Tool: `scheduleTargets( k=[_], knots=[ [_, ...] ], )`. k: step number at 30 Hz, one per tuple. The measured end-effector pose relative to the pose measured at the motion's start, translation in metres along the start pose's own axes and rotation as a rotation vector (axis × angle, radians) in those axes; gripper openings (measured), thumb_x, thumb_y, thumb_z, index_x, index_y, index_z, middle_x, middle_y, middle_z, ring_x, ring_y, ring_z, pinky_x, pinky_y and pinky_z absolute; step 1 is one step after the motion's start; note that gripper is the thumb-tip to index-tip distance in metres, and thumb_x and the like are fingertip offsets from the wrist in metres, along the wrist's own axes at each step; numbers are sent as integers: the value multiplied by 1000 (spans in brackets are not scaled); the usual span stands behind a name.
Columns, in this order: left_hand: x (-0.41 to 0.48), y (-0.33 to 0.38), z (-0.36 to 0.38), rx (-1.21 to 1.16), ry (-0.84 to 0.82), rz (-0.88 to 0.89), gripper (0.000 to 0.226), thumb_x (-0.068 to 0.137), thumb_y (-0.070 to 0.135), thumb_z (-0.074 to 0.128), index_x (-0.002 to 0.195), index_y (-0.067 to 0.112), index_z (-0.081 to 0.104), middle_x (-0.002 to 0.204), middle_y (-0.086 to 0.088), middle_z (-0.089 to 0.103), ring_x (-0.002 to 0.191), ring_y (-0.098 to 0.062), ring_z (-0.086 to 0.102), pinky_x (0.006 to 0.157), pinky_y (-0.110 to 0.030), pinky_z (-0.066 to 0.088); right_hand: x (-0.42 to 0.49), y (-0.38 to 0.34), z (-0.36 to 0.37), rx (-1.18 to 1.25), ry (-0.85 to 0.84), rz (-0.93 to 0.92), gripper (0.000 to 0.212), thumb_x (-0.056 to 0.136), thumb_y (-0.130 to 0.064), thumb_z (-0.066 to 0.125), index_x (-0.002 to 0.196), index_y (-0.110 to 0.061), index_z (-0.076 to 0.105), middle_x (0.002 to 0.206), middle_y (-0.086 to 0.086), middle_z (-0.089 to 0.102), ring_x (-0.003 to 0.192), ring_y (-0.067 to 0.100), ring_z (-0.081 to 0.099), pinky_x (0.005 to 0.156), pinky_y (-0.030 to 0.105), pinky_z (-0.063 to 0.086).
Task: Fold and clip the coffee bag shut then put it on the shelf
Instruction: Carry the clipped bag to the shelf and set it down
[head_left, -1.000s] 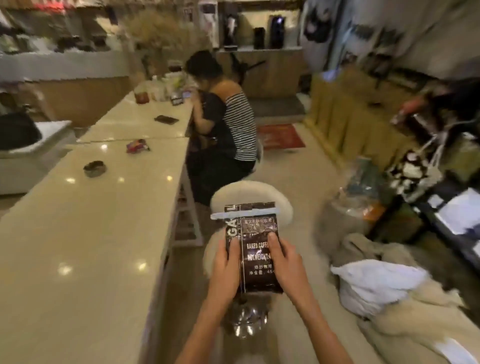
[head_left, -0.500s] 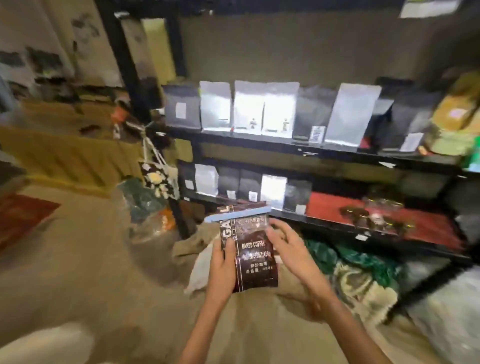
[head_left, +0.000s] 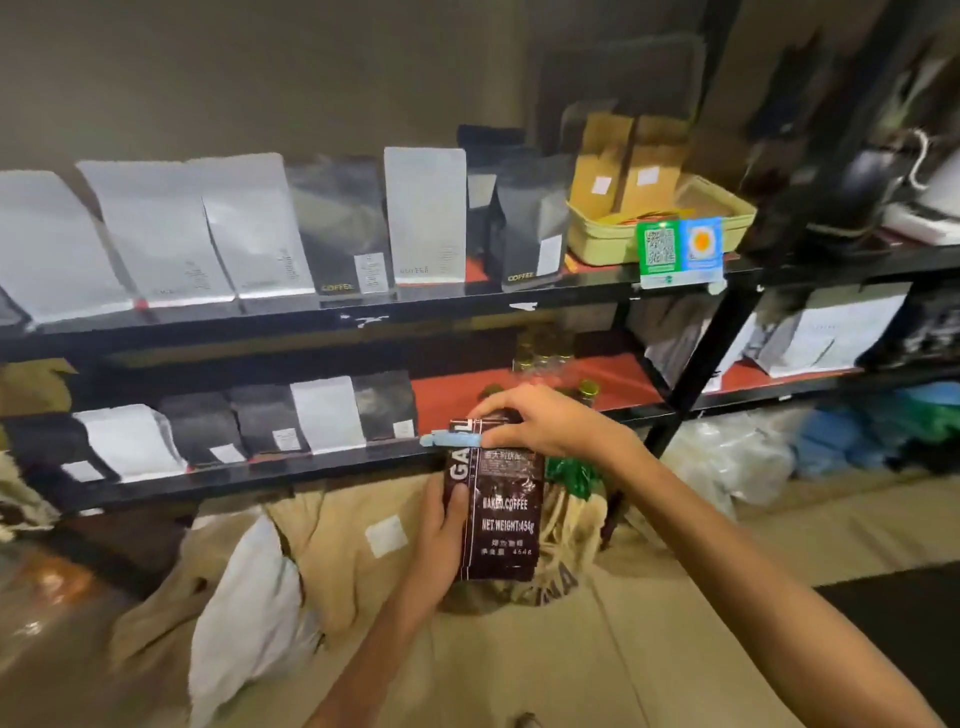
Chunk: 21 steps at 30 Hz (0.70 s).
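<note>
A dark brown coffee bag (head_left: 504, 519) with white print is held upright in front of the black shelf unit (head_left: 363, 317). Its top is folded over and pinched by a light blue clip (head_left: 452, 440) that sticks out to the left. My left hand (head_left: 441, 540) grips the bag's lower left edge, thumb on the front. My right hand (head_left: 545, 421) comes from the right and holds the folded top at the clip. The bag hangs just before the lower shelf's front edge (head_left: 311, 467), beside an open red-lined stretch (head_left: 457, 400) of that shelf.
Silver and black coffee bags (head_left: 249, 234) line the upper shelf, smaller ones (head_left: 327, 415) the lower. A yellow-green basket (head_left: 660, 218) with cardboard boxes sits upper right, small jars (head_left: 545, 348) behind the red stretch. Burlap sacks (head_left: 363, 597) and a white bag (head_left: 249, 597) lie on the floor below.
The view has swung from a counter with a seated person to the shelves and closed in on them. My right hand moved from the bag's side up to its clipped top.
</note>
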<state>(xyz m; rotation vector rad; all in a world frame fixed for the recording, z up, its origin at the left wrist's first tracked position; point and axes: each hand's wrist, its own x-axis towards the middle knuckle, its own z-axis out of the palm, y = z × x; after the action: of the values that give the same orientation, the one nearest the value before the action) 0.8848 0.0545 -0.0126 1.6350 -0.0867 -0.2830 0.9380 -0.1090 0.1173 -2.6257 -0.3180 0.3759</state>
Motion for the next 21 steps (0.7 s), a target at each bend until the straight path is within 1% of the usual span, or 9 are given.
scheduleTargets(
  k=[2, 6, 9, 11, 13, 16, 18, 20, 21],
  knots=[
    [35, 0, 14, -27, 30, -13, 27, 105, 27, 38, 130, 19, 47, 125, -9, 63, 112, -22, 65, 84, -28, 55, 28, 22, -17, -17, -50, -19, 36, 86, -32, 69, 122, -25, 66, 125, -3, 68, 110, 16, 62, 98, 42, 50],
    [78, -5, 24, 24, 71, -39, 27, 105, 27, 39, 131, 21, 43, 125, -7, 63, 104, -8, 67, 78, -22, 56, 64, 39, -28, -106, -10, -63, 36, 86, -26, 70, 122, -23, 66, 124, 1, 69, 114, 21, 62, 97, 43, 50],
    [119, -14, 10, 17, 10, -106, 44, 104, 32, 42, 145, 26, 28, 139, -7, 55, 117, -15, 63, 89, -29, 57, 104, 52, -20, -147, 9, -108, 36, 86, -22, 71, 122, -23, 68, 124, -2, 71, 114, 17, 64, 99, 37, 50],
    [158, -32, -18, 104, -1, -29, 52, 102, 18, 50, 145, 33, 27, 142, -3, 51, 122, -12, 59, 92, -29, 57, 141, 64, -6, -171, 18, -112, 35, 87, -24, 70, 122, -27, 67, 122, -5, 72, 113, 17, 65, 97, 35, 51],
    [195, -44, -51, 321, 94, 93, 64, 94, 4, 60, 141, 35, 31, 142, -1, 49, 127, -13, 53, 101, -35, 53, 168, 76, 8, -206, 42, -91, 36, 89, -25, 67, 125, -31, 63, 121, -5, 71, 113, 18, 64, 95, 35, 50],
    [260, -62, -101, 769, 253, 340, 69, 76, 0, 78, 137, 14, 48, 133, -12, 59, 123, -28, 55, 106, -38, 45, 215, 99, 31, -227, 116, -66, 39, 90, -23, 66, 128, -31, 61, 121, -5, 71, 113, 17, 62, 94, 36, 49],
    [297, -69, -129, 1004, 267, 360, 77, 68, 7, 86, 136, 8, 53, 134, -16, 59, 122, -36, 55, 106, -43, 45, 243, 110, 41, -251, 144, -77, 39, 89, -23, 67, 128, -31, 61, 118, -5, 72, 111, 18, 62, 92, 36, 50],
    [319, -69, -147, 1264, 209, 325, 86, 73, 25, 84, 146, 12, 40, 146, -14, 50, 135, -36, 45, 115, -44, 33, 267, 120, 49, -256, 156, -69, 40, 90, -24, 65, 129, -32, 60, 121, -5, 71, 113, 16, 62, 95, 35, 50],
    [331, -73, -156, 1403, 156, 304, 86, 81, 34, 76, 152, 16, 31, 154, -11, 43, 143, -32, 37, 119, -42, 25, 280, 127, 56, -244, 157, -67, 39, 91, -24, 64, 129, -33, 59, 122, -6, 70, 115, 15, 62, 96, 35, 49]
  ],
)
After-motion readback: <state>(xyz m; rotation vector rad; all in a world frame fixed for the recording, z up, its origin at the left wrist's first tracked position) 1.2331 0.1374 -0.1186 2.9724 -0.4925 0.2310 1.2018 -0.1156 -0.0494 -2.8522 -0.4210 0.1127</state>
